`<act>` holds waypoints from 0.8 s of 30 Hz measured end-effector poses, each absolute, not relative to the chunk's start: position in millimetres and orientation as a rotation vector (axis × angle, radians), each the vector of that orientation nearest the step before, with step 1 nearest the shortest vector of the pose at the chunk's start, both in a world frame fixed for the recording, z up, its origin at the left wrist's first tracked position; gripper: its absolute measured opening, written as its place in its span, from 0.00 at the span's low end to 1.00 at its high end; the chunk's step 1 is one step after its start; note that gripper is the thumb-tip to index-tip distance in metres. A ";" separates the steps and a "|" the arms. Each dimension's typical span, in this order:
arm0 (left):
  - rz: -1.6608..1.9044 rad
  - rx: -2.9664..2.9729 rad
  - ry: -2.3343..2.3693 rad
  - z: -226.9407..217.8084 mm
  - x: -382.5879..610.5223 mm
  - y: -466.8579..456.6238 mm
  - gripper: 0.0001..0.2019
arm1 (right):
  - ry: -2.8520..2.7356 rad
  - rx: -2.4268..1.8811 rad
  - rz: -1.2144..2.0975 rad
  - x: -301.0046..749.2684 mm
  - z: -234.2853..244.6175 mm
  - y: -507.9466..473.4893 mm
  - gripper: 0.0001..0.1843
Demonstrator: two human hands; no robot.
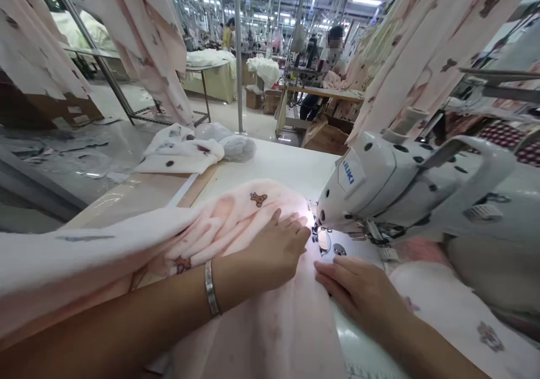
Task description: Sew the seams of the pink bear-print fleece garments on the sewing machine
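A length of soft pale pink fabric (pixel 274 317) with small brown bear prints runs across the sewing table and under the needle area of a white sewing machine (pixel 379 182). My left hand (pixel 274 249) presses on it just left of the lit needle area, palm down with fingers spread. At the fabric's right edge, below the needle plate (pixel 324 240), the fingers of my right hand (pixel 358 286) are drawn together on the cloth; their undersides are hidden. Most of the fabric hangs in folds to the left, under my left forearm.
A folded white printed piece (pixel 181 149) and a clear plastic bag (pixel 238 147) lie at the table's far left. Printed cloth (pixel 447 47) hangs at upper right, more at upper left. Beyond, a co-worker (pixel 333 53) sits at another machine. More printed fabric (pixel 468 317) lies at right.
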State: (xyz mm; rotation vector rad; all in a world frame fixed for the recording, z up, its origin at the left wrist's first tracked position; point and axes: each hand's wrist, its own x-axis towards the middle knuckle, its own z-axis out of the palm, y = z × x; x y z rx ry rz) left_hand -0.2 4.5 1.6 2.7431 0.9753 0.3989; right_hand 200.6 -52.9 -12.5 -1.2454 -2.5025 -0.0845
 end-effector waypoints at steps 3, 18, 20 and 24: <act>0.425 2.767 0.988 0.5 -0.3 3.7 0.10 | -2.466 -1.212 -0.168 204.0 -14.9 -50.4 0.10; 0.541 2.744 1.007 23.7 19.0 47.8 0.07 | -2.464 -1.113 -0.331 224.2 3.4 -54.4 0.10; 0.514 2.690 0.971 28.6 12.2 9.7 0.05 | -2.494 -1.044 -0.169 218.7 3.4 -65.2 0.12; 0.383 2.765 0.737 24.4 -0.4 -38.5 0.06 | -2.512 -0.999 0.046 207.0 2.9 -71.6 0.08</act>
